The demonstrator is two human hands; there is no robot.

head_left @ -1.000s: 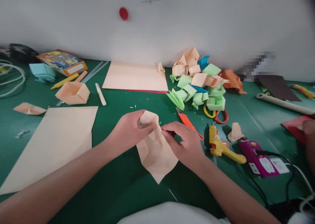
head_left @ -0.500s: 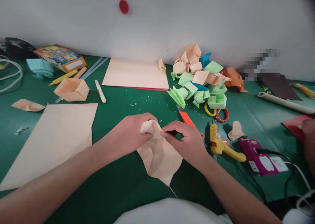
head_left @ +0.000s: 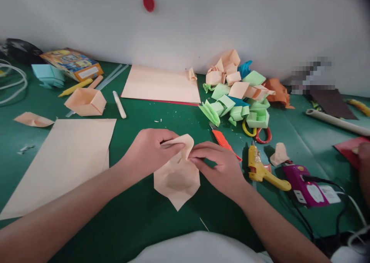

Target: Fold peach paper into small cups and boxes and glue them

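Bending paper [head_left: 177, 180]: top edge is curling over.
Left hand [head_left: 152, 149]: is pinching that edge.
Right hand [head_left: 221, 163]: is pinching its side; light, even pressure is looking wisest.

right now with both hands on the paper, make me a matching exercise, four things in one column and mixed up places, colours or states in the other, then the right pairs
Things
1. glue gun
2. creased paper piece
3. open paper box
4. cutter knife

Place, colour or state
A. pinched by the left hand and the right hand
B. orange-red
C. at the person's left, just beyond the large flat sheets
D. yellow

Right pairs: 1-D, 2-A, 3-C, 4-B
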